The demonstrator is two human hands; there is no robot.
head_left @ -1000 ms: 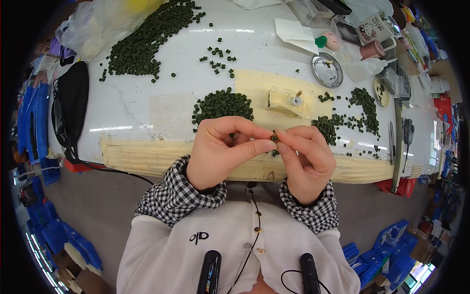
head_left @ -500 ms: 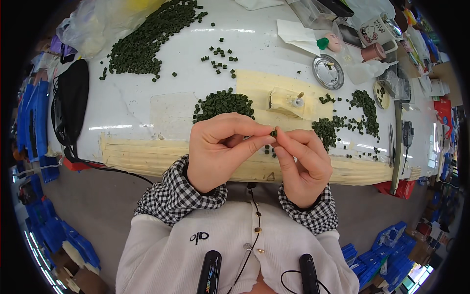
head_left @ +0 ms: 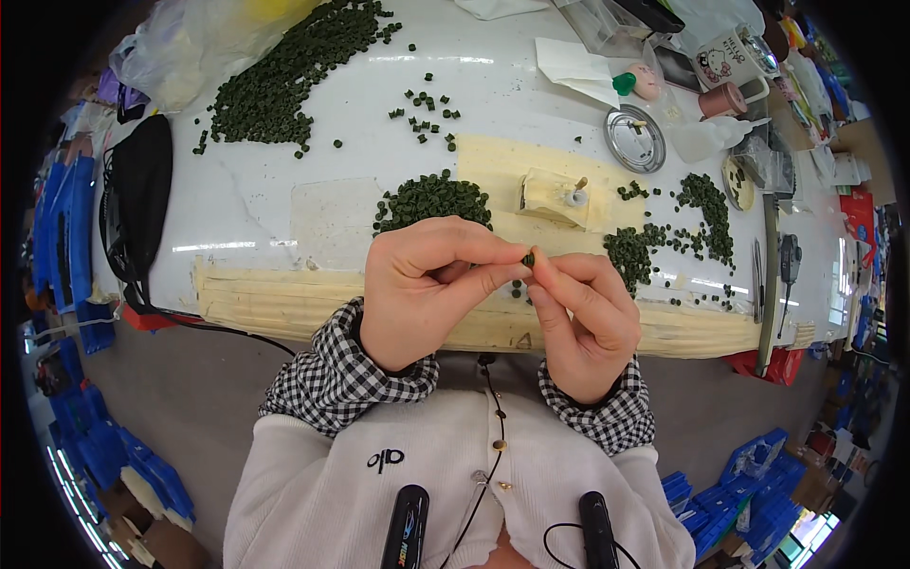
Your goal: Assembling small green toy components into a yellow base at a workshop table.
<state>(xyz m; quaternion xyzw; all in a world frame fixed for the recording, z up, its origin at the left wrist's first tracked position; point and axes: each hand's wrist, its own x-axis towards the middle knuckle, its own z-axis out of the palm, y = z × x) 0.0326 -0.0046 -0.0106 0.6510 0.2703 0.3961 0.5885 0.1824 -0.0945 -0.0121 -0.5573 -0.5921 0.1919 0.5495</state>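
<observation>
A small dark green cylindrical piece (head_left: 528, 259) sits between the fingertips of both hands, above the table's near edge. My left hand (head_left: 414, 292) pinches it between thumb and forefinger. My right hand (head_left: 595, 327) meets it from the other side, thumb and fingertips pressed together at the piece. Just beyond the left hand lies a heap of similar dark green pieces (head_left: 438, 201), partly hidden by that hand. Another group of green pieces (head_left: 629, 256) lies beside the right hand. Behind the hands stands a small pale block with an upright peg (head_left: 555, 199).
A large green pile (head_left: 270, 85) covers the far left, beside a clear plastic bag (head_left: 175, 57). A round metal lid (head_left: 635, 138), a white mug (head_left: 730, 62) and a thread spool (head_left: 723, 100) stand at the far right. Tweezers (head_left: 757, 280) lie on the right.
My right hand has shifted very slightly left, and its fingertips have moved a little at the green piece. The left hand stays almost still.
</observation>
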